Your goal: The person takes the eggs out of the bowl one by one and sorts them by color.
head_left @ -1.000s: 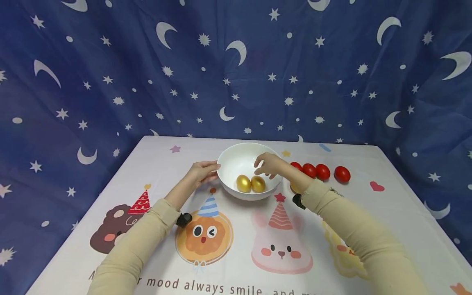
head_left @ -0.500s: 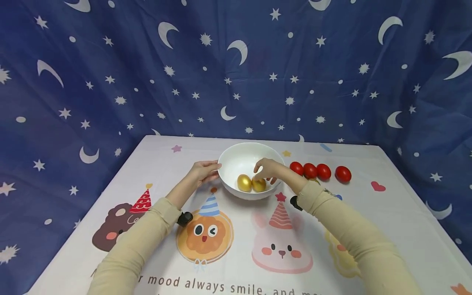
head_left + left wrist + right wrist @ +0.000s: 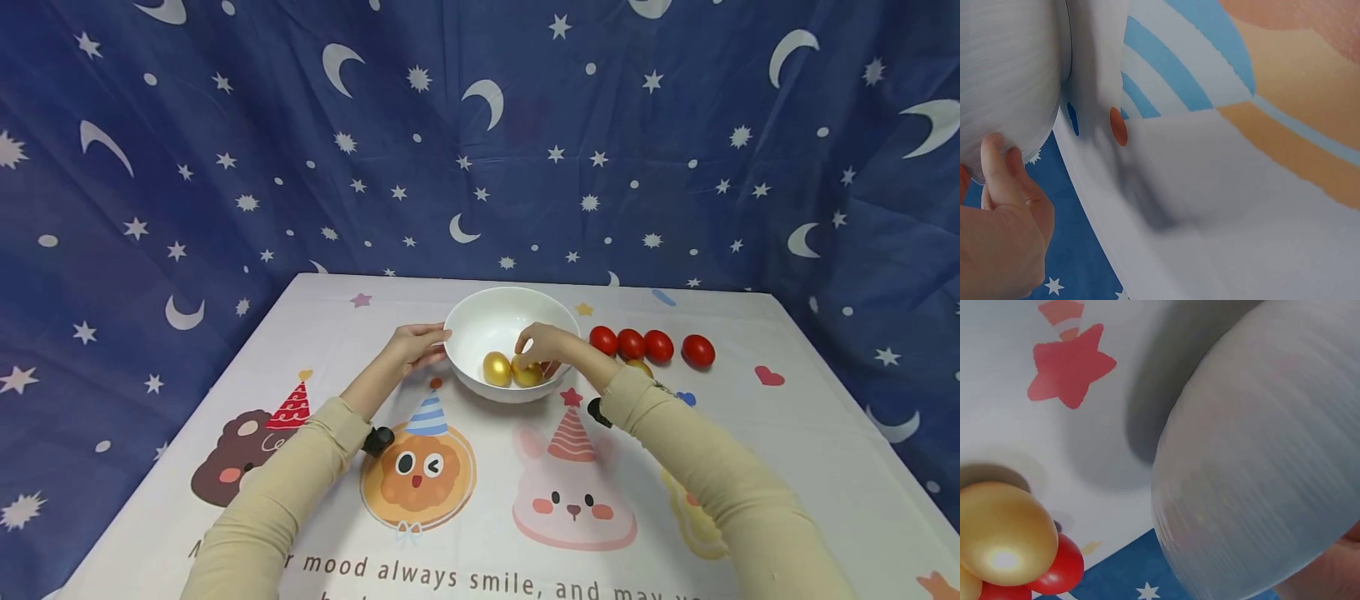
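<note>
A white bowl [image 3: 480, 321] stands toward the back of the table with two golden eggs inside, seen in the head view. My left hand [image 3: 416, 346] holds the bowl's left side, thumb at the rim; in the left wrist view its fingers [image 3: 1000, 175] touch the outer wall. Over the right rim reaches my right hand [image 3: 546, 346], its fingers around the right-hand golden egg [image 3: 527, 375]. The other golden egg [image 3: 497, 369] lies just left of it. In the right wrist view the bowl's wall [image 3: 1260, 450] hides most of the right hand [image 3: 1329, 575].
Several red eggs [image 3: 631, 344] lie in a row right of the bowl, one [image 3: 698, 352] a little apart. Another golden egg [image 3: 640, 367] is partly behind the right forearm; the right wrist view shows golden [image 3: 1007, 531] and red eggs there. A starry blue curtain [image 3: 525, 167] hangs behind.
My right hand has lowered into the bowl and its fingers have closed around the right-hand golden egg. The left hand stays on the bowl. The head view has shifted slightly.
</note>
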A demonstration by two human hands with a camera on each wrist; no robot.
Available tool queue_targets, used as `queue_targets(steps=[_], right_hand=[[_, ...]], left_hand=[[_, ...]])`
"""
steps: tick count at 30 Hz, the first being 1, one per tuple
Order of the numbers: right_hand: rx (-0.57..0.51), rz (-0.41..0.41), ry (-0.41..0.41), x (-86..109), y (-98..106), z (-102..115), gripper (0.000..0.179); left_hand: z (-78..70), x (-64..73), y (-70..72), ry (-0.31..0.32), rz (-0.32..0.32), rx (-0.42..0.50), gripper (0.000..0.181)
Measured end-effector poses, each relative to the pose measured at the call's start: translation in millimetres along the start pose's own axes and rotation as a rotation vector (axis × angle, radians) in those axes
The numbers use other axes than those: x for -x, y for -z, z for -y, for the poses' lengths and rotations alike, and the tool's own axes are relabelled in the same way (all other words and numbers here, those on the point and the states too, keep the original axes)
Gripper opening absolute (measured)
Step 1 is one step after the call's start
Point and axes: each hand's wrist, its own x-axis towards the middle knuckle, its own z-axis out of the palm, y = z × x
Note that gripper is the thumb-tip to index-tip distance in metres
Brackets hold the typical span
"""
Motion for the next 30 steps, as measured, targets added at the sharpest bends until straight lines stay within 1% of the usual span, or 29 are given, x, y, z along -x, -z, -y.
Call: queue_targets(steps=[1, 2, 3, 4, 5, 7, 9, 11, 14, 19, 23, 26, 30], right_hand=[[-0.01, 0.011, -0.014, 17.2, 4.1, 24.2, 0.033], [0.002, 0.029, -0.076, 33.9, 7.8, 42.4, 0.033], [-0.009, 0.029, -0.071, 33.6, 7.1, 43.3, 0.032], [-0.011, 0.028, -0.06, 42.9, 8.4, 48.1, 0.031], [-0.012, 0.019, -0.069, 42.1, 8.1, 49.0, 0.031], [-0.028, -0.009, -0.029, 48.1, 7.5, 47.9, 0.031], [-0.037, -0.026, -0.003, 47.5, 7.9, 44.9, 0.03], [-0.042, -0.033, -0.026, 46.5, 9.6, 44.4, 0.031], [-0.05, -0.027, -0.025, 43.0, 11.7, 42.3, 0.031], [-0.025, -0.047, -0.004, 42.3, 10.7, 40.5, 0.03], [-0.005, -0.061, 0.035, 45.0, 8.7, 40.3, 0.031], [0.013, -0.089, 0.063, 47.5, 9.8, 39.8, 0.031], [0.045, -0.148, 0.09, 51.1, 14.1, 38.8, 0.031]], left_hand=[[0.0, -0.2, -0.2, 0.0, -0.002, 0.003, 0.046], [0.2, -0.6, -0.5, 0.001, -0.001, 0.005, 0.046], [0.3, -0.9, -0.6, -0.001, 0.001, 0.006, 0.046], [0.0, -1.0, -1.0, 0.001, 0.0, 0.008, 0.046], [-0.1, -1.2, -1.1, -0.001, 0.005, 0.011, 0.046], [-0.4, -1.5, -1.3, -0.004, 0.011, 0.013, 0.046], [-0.8, -1.4, -1.3, -0.004, 0.015, 0.012, 0.046], [-1.1, -1.8, -1.5, -0.002, 0.015, 0.012, 0.046], [-1.1, -2.4, -1.9, 0.004, 0.009, 0.005, 0.046], [-0.5, -2.7, -1.6, 0.008, 0.015, -0.014, 0.047], [-0.7, -1.7, -0.8, 0.018, 0.014, -0.022, 0.047], [-1.8, -0.8, -0.3, 0.019, 0.022, -0.016, 0.047], [-4.0, 0.8, 1.0, 0.022, 0.018, -0.015, 0.048]])
